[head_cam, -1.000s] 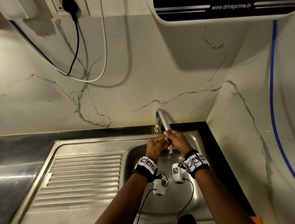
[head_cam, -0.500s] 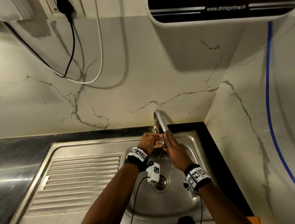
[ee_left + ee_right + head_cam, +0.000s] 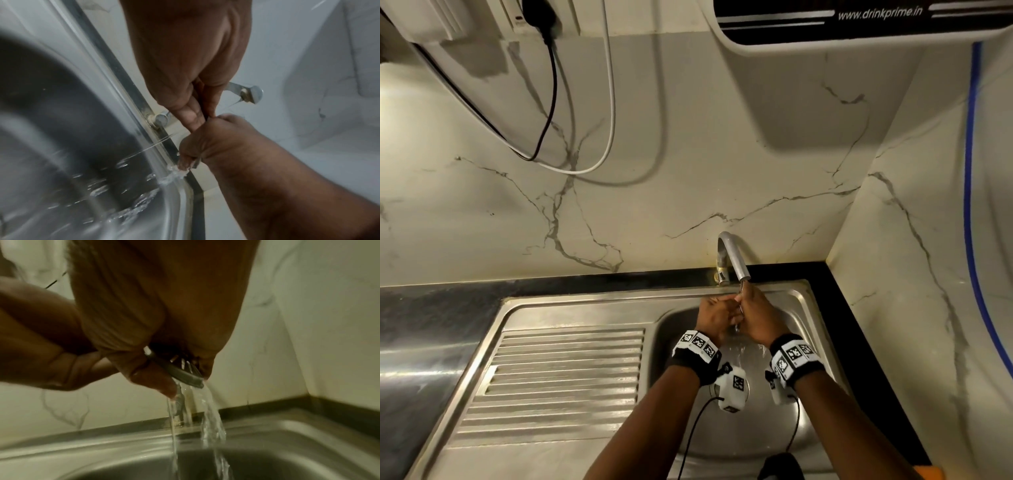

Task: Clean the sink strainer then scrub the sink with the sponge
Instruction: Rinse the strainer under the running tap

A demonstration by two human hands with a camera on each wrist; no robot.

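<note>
- The sink strainer is held under the spout of the tap, above the back part of the sink basin.
- In the right wrist view, the strainer's metal rim is seen pinched in the right hand, a finger below it and the palm above.
- Water is seen running off the strainer's lower edge in two thin streams that fall into the basin in front of the tap.
- The left hand is pressed against the right hand just below the tap's spout, its fingers curled toward the strainer; whether the strainer is actually gripped by them cannot be told.
- In the left wrist view, only a dark sliver of the strainer's edge is visible between the two hands, with splashes on the basin floor in front of the tap.
- A ribbed draining board is seen well to the left of the tap, as part of the same steel unit.
- A marble-patterned wall stands behind the tap, and a black counter strip lies to its right.
- A black cable and a white cable hang on the wall, high above the tap and to its left.
</note>
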